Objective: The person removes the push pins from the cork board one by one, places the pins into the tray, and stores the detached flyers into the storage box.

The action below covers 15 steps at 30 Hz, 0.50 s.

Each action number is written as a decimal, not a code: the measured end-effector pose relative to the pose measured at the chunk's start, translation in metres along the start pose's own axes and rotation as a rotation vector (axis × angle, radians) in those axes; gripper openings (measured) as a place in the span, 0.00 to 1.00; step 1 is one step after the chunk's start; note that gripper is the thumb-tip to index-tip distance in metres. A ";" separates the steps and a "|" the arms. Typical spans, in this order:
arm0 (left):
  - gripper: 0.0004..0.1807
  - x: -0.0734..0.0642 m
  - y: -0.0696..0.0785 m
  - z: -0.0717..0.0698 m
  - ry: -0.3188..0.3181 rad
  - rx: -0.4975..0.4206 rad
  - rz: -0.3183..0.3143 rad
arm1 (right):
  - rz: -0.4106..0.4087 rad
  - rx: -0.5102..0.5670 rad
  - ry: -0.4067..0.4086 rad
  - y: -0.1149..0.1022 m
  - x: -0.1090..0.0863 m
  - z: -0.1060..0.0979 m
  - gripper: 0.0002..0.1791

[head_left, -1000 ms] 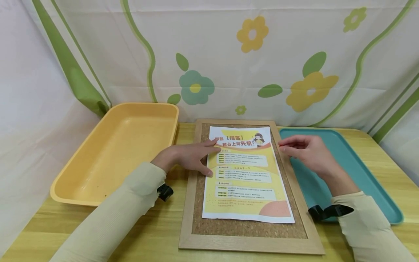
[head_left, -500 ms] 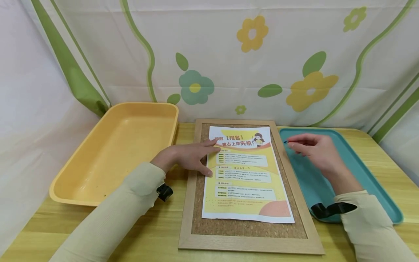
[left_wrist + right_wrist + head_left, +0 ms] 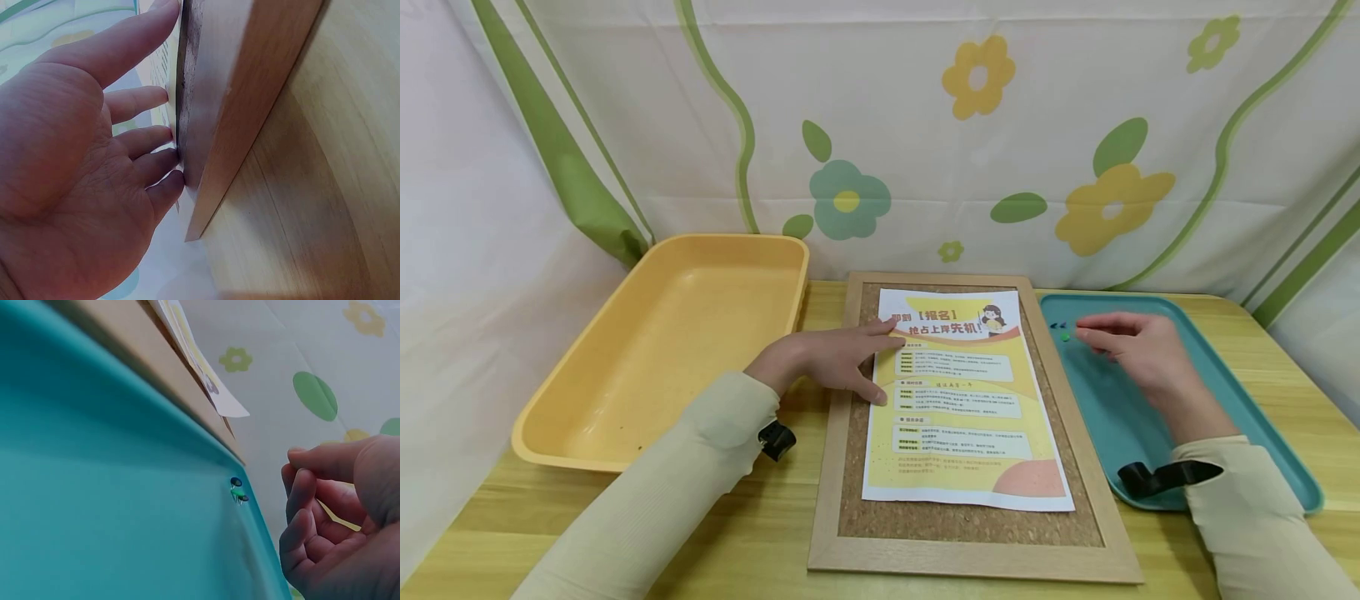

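A printed paper poster point(image 3: 955, 467) lies on a wood-framed cork board point(image 3: 970, 525). My left hand point(image 3: 835, 362) rests spread across the left edge of poster and frame, its fingers nearly straight. Over the far left part of a teal tray point(image 3: 1195, 400) is my right hand point(image 3: 1123, 346), thumb and index fingertips together, the other fingers curled. I cannot tell whether a small thing is pinched there. Just left of those fingertips, two dark blue pushpins point(image 3: 1057, 326) and a green pushpin point(image 3: 1065, 337) lie in the tray; the right wrist view shows the green pushpin point(image 3: 237, 492) between the dark ones.
A deep yellow tray point(image 3: 662, 450) stands to the left on the wooden table point(image 3: 760, 533), with tiny dark specks inside. The teal tray sits close along the board's right side. Behind the table hangs a white curtain point(image 3: 910, 100) with printed flowers.
My right hand has moved right, from the board's right edge to over the teal tray, uncovering the pushpins. A red speck seen at its fingertips earlier no longer shows. The left hand stays put.
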<state>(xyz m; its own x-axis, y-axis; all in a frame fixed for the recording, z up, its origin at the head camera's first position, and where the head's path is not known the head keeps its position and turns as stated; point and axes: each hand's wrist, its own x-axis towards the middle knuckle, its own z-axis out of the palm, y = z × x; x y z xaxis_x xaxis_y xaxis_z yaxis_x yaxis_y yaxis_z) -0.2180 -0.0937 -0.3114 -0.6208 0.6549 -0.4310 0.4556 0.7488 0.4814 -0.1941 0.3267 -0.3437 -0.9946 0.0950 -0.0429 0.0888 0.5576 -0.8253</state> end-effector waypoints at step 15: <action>0.52 -0.001 0.001 0.001 0.000 -0.002 0.003 | 0.057 0.016 -0.022 0.017 0.008 -0.005 0.10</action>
<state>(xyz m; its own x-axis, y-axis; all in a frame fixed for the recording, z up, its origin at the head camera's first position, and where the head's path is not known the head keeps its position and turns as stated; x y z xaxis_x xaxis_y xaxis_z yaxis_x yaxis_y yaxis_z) -0.2164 -0.0933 -0.3111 -0.6196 0.6572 -0.4291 0.4565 0.7465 0.4841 -0.2004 0.3416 -0.3554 -0.9889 0.1082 -0.1020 0.1446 0.5389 -0.8299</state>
